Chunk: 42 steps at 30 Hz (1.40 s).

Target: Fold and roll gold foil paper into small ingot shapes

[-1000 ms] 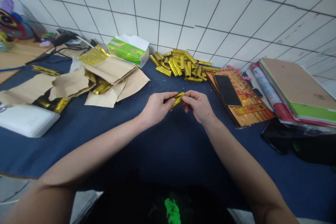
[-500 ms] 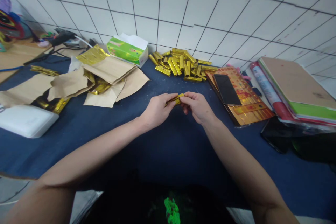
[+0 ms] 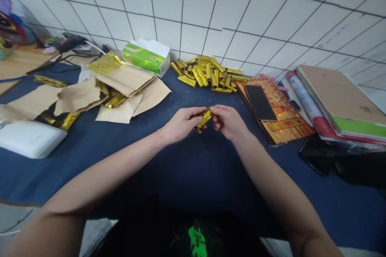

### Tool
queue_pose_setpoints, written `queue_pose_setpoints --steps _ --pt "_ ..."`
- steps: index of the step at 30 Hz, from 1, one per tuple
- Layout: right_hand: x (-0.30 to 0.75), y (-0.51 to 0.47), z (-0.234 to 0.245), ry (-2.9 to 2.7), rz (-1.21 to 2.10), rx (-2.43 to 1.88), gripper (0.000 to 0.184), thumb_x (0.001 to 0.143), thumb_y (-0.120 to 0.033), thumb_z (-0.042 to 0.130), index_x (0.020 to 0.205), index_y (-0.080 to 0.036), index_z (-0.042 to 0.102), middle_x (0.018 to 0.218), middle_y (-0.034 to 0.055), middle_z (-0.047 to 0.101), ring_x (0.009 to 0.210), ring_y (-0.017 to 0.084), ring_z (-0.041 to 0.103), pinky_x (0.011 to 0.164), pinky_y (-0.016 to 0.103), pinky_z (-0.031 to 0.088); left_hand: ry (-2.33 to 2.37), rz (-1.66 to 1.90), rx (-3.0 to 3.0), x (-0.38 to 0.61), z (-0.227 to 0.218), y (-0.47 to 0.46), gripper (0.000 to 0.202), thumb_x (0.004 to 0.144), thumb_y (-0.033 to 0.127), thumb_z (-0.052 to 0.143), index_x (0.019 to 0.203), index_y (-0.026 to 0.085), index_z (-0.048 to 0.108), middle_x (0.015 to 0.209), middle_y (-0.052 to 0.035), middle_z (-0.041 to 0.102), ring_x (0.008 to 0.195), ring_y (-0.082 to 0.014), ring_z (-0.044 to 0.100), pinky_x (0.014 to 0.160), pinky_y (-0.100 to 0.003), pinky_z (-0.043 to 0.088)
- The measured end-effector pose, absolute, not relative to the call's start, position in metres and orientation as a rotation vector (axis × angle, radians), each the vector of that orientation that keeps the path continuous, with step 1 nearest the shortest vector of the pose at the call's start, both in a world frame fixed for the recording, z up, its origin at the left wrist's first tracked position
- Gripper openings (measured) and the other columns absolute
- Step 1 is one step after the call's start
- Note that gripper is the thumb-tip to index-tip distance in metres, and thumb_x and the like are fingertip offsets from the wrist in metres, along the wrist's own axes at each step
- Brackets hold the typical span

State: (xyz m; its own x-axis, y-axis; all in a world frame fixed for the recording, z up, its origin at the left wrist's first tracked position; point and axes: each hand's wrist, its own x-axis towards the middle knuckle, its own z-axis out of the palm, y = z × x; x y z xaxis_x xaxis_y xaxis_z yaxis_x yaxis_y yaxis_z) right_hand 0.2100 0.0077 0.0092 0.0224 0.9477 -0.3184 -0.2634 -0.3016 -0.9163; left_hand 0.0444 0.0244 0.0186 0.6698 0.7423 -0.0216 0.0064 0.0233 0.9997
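A folded piece of shiny gold foil paper (image 3: pixel 206 118) is held up above the middle of the dark blue cloth (image 3: pixel 193 168). My left hand (image 3: pixel 182 123) grips its left side, thumb in front and fingers behind. At its upper right end, my right hand (image 3: pixel 228 120) pinches the foil between thumb and fingers. The fingers cover part of both ends. Beyond the hands, against the tiled wall, lies a heap of folded gold foil pieces (image 3: pixel 208 73), several of them shaped like small hollow bars.
Brown paper (image 3: pixel 128 80) and loose gold sheets lie left, beside a green tissue pack (image 3: pixel 146 57) and a white box-like object (image 3: pixel 33 138). To the right, a black phone (image 3: pixel 261 103) rests on an orange-gold packet (image 3: pixel 289 124), near stacked notebooks (image 3: pixel 343 92).
The gold foil piece has turned so that more of its broad face shows between my hands. My left fingers have loosened and shifted a little around it.
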Motion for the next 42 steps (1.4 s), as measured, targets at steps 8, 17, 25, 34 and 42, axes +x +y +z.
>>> queue_pose_setpoints --steps 8,17,25,34,42 --pt "0.215 0.010 0.010 -0.752 1.602 -1.160 0.022 0.061 -0.027 0.070 0.058 -0.017 0.051 0.039 -0.0074 0.049 0.028 0.005 0.036 0.030 0.018 0.027 0.639 0.586 1.473 0.043 0.021 0.028 0.050 0.069 0.001 0.041 0.114 0.017 0.058 0.089 -0.0024 0.066 0.078 -0.0111 0.061 0.064 -0.022 0.050" --pt "0.224 0.010 0.008 -0.860 1.684 -0.933 0.026 0.064 -0.031 0.072 0.060 -0.018 0.050 0.043 -0.0082 0.049 0.033 0.004 0.039 0.034 0.018 0.030 0.557 0.589 1.444 0.040 0.033 0.026 0.051 0.071 0.000 0.043 0.118 0.015 0.055 0.103 -0.0051 0.065 0.086 -0.0122 0.060 0.074 -0.027 0.050" --pt "0.221 0.009 0.010 -0.845 1.580 -0.965 0.024 0.063 -0.030 0.071 0.061 -0.018 0.051 0.042 -0.0082 0.050 0.030 0.004 0.038 0.033 0.018 0.029 0.503 0.634 1.536 0.041 0.033 0.021 0.051 0.074 0.001 0.043 0.122 0.019 0.052 0.113 -0.0050 0.061 0.098 -0.0155 0.058 0.077 -0.027 0.051" --pt "0.211 0.008 0.012 -0.939 1.223 -1.194 0.019 0.060 -0.030 0.068 0.060 -0.019 0.053 0.042 -0.0071 0.051 0.031 0.005 0.040 0.029 0.017 0.030 0.505 0.648 1.567 0.040 0.030 0.026 0.054 0.070 -0.002 0.041 0.118 0.017 0.055 0.108 -0.0044 0.064 0.099 -0.0158 0.059 0.086 -0.031 0.046" --pt "0.208 0.008 0.008 -1.006 1.063 -1.234 0.013 0.065 -0.026 0.064 0.061 -0.018 0.055 0.045 -0.0058 0.052 0.032 0.006 0.042 0.028 0.018 0.032 0.477 0.668 1.668 0.039 0.027 0.027 0.057 0.068 -0.001 0.039 0.120 0.018 0.053 0.111 -0.0036 0.062 0.102 -0.0162 0.057 0.090 -0.032 0.043"
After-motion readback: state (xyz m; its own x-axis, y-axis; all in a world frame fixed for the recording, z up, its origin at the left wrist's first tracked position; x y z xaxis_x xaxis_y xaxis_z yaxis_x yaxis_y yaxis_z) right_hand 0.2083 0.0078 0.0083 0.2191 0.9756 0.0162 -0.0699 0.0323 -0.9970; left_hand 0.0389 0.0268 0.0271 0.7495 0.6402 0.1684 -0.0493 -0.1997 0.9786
